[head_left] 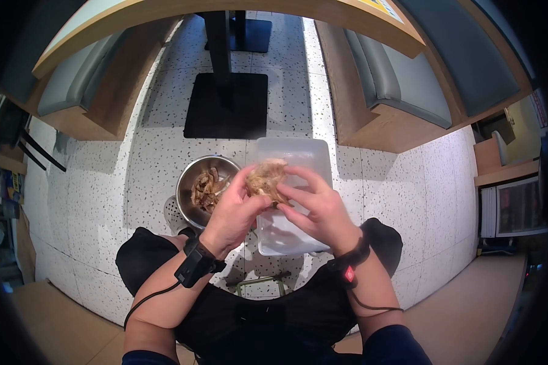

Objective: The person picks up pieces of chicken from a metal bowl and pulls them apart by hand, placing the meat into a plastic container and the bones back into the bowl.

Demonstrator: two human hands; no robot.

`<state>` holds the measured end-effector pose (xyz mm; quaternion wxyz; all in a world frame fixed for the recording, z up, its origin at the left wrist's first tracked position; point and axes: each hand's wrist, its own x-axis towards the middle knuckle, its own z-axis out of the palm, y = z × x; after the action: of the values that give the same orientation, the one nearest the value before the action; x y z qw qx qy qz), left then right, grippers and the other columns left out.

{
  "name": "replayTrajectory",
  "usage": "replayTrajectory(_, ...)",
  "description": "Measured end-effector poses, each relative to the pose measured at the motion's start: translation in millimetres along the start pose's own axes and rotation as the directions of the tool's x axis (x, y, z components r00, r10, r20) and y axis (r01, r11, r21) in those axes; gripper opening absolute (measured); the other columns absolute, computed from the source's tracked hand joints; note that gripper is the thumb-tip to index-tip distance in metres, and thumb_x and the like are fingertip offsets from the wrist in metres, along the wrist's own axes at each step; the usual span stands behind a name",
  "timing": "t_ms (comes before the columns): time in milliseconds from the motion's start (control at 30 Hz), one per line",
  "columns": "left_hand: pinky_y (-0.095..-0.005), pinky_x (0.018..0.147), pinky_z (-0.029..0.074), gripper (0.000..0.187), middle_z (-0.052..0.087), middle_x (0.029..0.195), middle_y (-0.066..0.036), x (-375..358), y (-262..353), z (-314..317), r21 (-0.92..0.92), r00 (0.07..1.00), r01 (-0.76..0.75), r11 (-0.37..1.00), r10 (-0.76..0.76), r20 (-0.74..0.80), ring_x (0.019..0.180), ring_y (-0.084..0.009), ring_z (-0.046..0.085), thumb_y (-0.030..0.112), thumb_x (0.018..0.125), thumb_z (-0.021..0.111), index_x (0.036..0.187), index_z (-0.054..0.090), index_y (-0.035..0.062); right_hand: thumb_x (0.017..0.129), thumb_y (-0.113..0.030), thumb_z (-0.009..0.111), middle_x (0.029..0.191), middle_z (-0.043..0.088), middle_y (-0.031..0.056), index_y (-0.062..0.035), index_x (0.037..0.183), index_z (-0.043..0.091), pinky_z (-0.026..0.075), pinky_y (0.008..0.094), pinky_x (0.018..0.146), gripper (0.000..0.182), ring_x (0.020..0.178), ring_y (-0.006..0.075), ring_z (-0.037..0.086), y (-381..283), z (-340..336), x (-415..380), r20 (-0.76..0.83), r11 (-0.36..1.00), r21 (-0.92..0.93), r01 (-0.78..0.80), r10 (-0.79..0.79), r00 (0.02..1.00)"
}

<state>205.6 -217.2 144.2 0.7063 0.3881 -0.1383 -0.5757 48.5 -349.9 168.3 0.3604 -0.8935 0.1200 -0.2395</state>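
Note:
Both hands hold a pale brown, wrinkled, semi-translucent clump (266, 177), whose exact kind I cannot make out. My left hand (236, 210) grips its lower left side, with the thumb across the front. On the right side, the fingertips of my right hand (315, 207) press against it. Beneath my hands is a translucent white plastic tub (293, 147), partly hidden by them. To its left stands a round metal bowl (184, 196) with torn brown pieces (208, 188) inside. The clump is above the gap between bowl and tub.
A perforated metal container (172, 211) is partly hidden beside the bowl. Ahead, a black table base (225, 106) stands on the speckled tile floor (155, 158). Padded benches (73, 91) flank the aisle, under a wooden table edge (225, 6). A small green-framed stool (260, 281) shows between my knees.

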Motion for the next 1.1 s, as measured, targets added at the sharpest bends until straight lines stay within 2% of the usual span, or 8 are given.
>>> replayTrajectory(67,-0.0353,0.100,0.055,0.060,0.057,0.135,-0.015,1,0,-1,-0.013,0.997,0.057,0.998,-0.058,-0.059,0.119,-0.0210,0.063,-0.008,0.092,0.054,0.149,0.038,-0.0022,0.084,-0.011,0.082,0.133,0.063,0.0149,-0.0039,0.118,0.072,0.063,0.0345,0.078,0.035,0.093,0.0264,0.076,-1,2,0,0.003,1.000,-0.023,0.010,-0.010,1.000)
replayTrajectory(300,-0.0381,0.097,0.055,0.055,0.061,0.131,-0.014,2,-5,2,0.016,0.992,0.002,1.000,0.000,-0.128,0.115,-0.0214,0.065,-0.005,0.092,0.054,0.146,0.043,-0.0009,0.084,-0.014,0.084,0.114,0.066,0.0124,-0.0026,0.110,0.071,0.063,0.0355,0.072,0.031,0.085,0.0251,0.075,-6,16,-1,-0.088,0.988,-0.154,-0.005,-0.009,0.996)
replayTrajectory(567,-0.0252,0.084,0.054,0.058,0.066,0.122,-0.010,-1,-6,8,0.084,0.980,-0.068,0.994,0.082,-0.182,0.103,-0.0130,0.067,-0.005,0.093,0.058,0.148,0.041,-0.0019,0.084,-0.013,0.083,0.108,0.067,0.0120,-0.0020,0.107,0.071,0.063,0.0345,0.071,0.028,0.082,0.0243,0.075,-5,28,-1,-0.140,0.988,-0.146,-0.052,0.031,0.990)
replayTrajectory(600,-0.0252,0.084,0.054,0.058,0.066,0.122,-0.010,-1,-7,7,0.083,0.980,-0.068,0.994,0.082,-0.182,0.103,-0.0130,0.067,-0.005,0.093,0.058,0.148,0.041,-0.0019,0.084,-0.013,0.082,0.108,0.068,0.0121,-0.0020,0.107,0.070,0.063,0.0345,0.071,0.028,0.082,0.0247,0.075,-3,29,-2,-0.143,0.989,-0.141,-0.053,0.033,0.989)
replayTrajectory(700,-0.0325,0.096,0.057,0.060,0.065,0.126,-0.016,0,-9,6,0.060,0.980,-0.067,0.996,0.077,-0.183,0.110,-0.0219,0.069,-0.006,0.093,0.061,0.149,0.038,-0.0066,0.083,-0.012,0.081,0.104,0.068,0.0122,-0.0019,0.104,0.070,0.063,0.0350,0.071,0.026,0.081,0.0254,0.075,-2,33,-2,-0.168,0.990,-0.116,-0.081,0.061,0.984)
replayTrajectory(767,-0.0239,0.082,0.054,0.059,0.068,0.118,-0.009,-1,-9,11,0.076,0.977,-0.069,0.995,0.083,-0.199,0.099,-0.0119,0.067,-0.003,0.093,0.063,0.149,0.042,-0.0029,0.082,-0.011,0.081,0.101,0.069,0.0122,-0.0017,0.103,0.069,0.062,0.0354,0.070,0.025,0.080,0.0257,0.075,-3,36,-2,-0.190,0.989,-0.099,-0.106,0.086,0.978)
replayTrajectory(933,-0.0238,0.083,0.054,0.060,0.068,0.118,-0.009,-1,-14,16,0.086,0.967,-0.079,0.993,0.097,-0.237,0.099,-0.0115,0.068,-0.004,0.092,0.066,0.148,0.043,-0.0037,0.079,-0.009,0.077,0.090,0.068,0.0124,-0.0022,0.094,0.067,0.060,0.0383,0.066,0.020,0.076,0.0277,0.072,-3,42,-1,-0.263,0.976,-0.126,-0.177,0.140,0.955)
replayTrajectory(1100,-0.0236,0.083,0.054,0.062,0.068,0.118,-0.009,2,-21,16,0.063,0.960,-0.093,0.994,0.106,-0.259,0.098,-0.0111,0.067,-0.004,0.091,0.067,0.148,0.043,-0.0038,0.079,-0.009,0.077,0.091,0.068,0.0139,-0.0021,0.095,0.067,0.060,0.0392,0.067,0.020,0.078,0.0294,0.072,-4,44,-3,-0.255,0.960,-0.165,-0.227,0.181,0.950)
